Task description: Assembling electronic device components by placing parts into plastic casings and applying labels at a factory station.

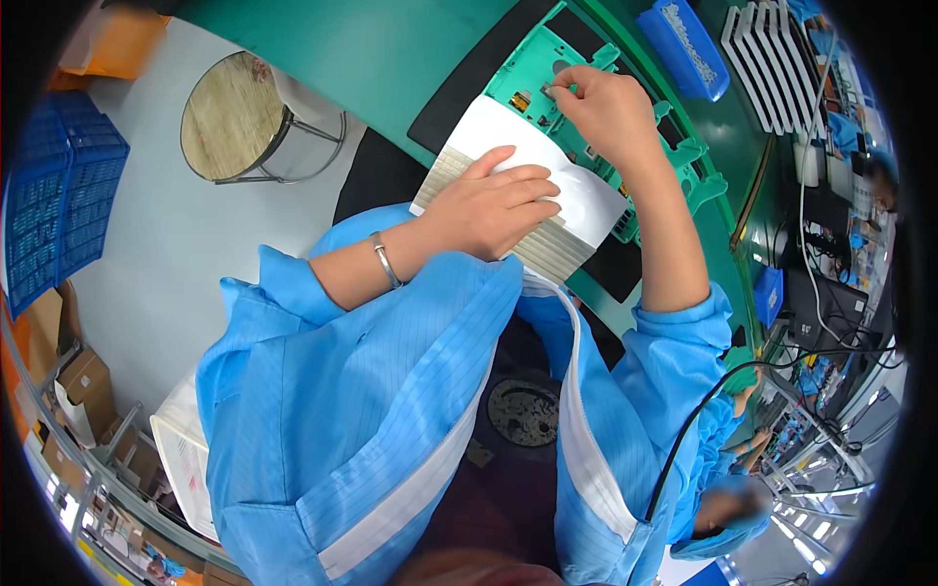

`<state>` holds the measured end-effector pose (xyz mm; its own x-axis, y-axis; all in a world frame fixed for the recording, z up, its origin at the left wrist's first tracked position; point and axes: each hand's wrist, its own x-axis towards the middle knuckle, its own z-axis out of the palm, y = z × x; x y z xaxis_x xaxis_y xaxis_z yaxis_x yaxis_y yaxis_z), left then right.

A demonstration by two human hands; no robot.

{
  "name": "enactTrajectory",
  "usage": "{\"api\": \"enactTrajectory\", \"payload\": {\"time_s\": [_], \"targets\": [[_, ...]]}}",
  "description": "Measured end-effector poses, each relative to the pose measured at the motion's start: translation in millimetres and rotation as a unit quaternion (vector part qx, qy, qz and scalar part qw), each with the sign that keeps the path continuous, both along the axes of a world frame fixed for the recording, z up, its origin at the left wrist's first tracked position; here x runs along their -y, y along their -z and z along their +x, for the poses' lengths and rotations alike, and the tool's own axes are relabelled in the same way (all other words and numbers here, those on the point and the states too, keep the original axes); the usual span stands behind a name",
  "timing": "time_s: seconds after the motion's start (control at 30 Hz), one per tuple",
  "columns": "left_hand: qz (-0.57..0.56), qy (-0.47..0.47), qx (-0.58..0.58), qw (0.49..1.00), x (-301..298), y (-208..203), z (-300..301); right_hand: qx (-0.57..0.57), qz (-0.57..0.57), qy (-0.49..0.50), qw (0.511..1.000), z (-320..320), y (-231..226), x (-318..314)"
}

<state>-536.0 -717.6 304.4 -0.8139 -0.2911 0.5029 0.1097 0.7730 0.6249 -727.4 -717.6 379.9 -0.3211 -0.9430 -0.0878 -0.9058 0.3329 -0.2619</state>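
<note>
Near the middle of the frame, our left hand grasps nothing, its fingers spread over a white sheet with rows of beige strips, which covers part of a green plastic housing at upper centre-right. Above that housing, our right hand has thumb and forefinger close together; we cannot tell whether they pinch a small part.

Sheet, 12 o'clock: glossy white, with beige strips in parallel rows
Housing, 1 o'clock: mint green
Tabletop, 11 o'clock: deeper green
Mat, 12 o'clock: black
Jacket, 7 o'clock: light blue, fine darker stripes, white edging
Stool seat, 10 o'clock: yellowish wood-grain
Bin, 1 o'clock: bright blue
</note>
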Motion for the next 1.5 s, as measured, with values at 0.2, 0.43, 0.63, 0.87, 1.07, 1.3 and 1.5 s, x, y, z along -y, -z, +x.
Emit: {"api": "enactTrajectory", "payload": {"time_s": [0.2, 0.43, 0.63, 0.87, 1.07, 1.3, 1.5], "targets": [[-0.009, -0.002, -0.003, 1.000, 1.5, -0.7, 2.0, -0.065, 0.014, -0.032, 0.997, 3.1, -2.4, 3.9], [-0.012, -0.005, -0.009, 1.000, 1.0, -1.4, 2.0, -0.106, 0.003, -0.031, 0.994, 6.1, 2.2, 4.8], [-0.013, -0.004, -0.018, 1.000, 1.1, -0.4, 2.0, -0.116, -0.008, -0.034, 0.993, 4.9, 5.9, 4.3], [-0.009, -0.003, -0.023, 1.000, 2.2, -2.0, 1.8, -0.124, -0.010, -0.038, 0.992, 6.5, 2.8, 5.4], [-0.024, -0.003, -0.031, 0.999, 1.5, 5.6, 1.1, -0.130, -0.012, -0.040, 0.991, 6.4, 9.4, 4.9], [-0.019, -0.005, -0.027, 0.999, -1.2, -0.1, 3.1, -0.146, -0.026, -0.056, 0.987, 7.1, 7.7, 2.2], [-0.017, 0.005, -0.023, 1.000, 1.8, 0.3, 0.6, -0.165, -0.031, -0.055, 0.984, 6.7, 12.3, 2.5]]}}
